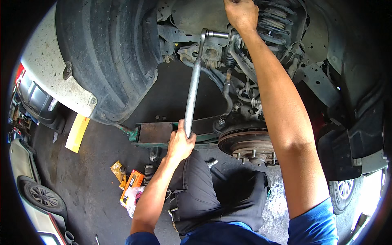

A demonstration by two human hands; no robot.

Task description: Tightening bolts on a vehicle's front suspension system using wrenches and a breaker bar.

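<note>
My left hand (180, 143) grips a long silver tubular handle (192, 92), whose upper end joins a ratchet head and socket extension (216, 34) on the suspension. My right hand (241, 14) is raised to the top edge beside the coil spring (274, 22); what its curled fingers hold is cut off. Below that arm are a black rubber bellows on a rod (229, 59), a lower joint (221, 121) and the bare brake disc with studs (241, 145), partly hidden by my forearm.
A black wheel-arch liner (106, 53) fills the upper left. A green jack (155, 132) lies below. On the floor are a yellow strip (76, 132), an orange box (130, 183), a plastic bag (132, 198) and a yellow packet (117, 169). Cars (43, 196) stand at the left; a wheel (343, 192) shows right.
</note>
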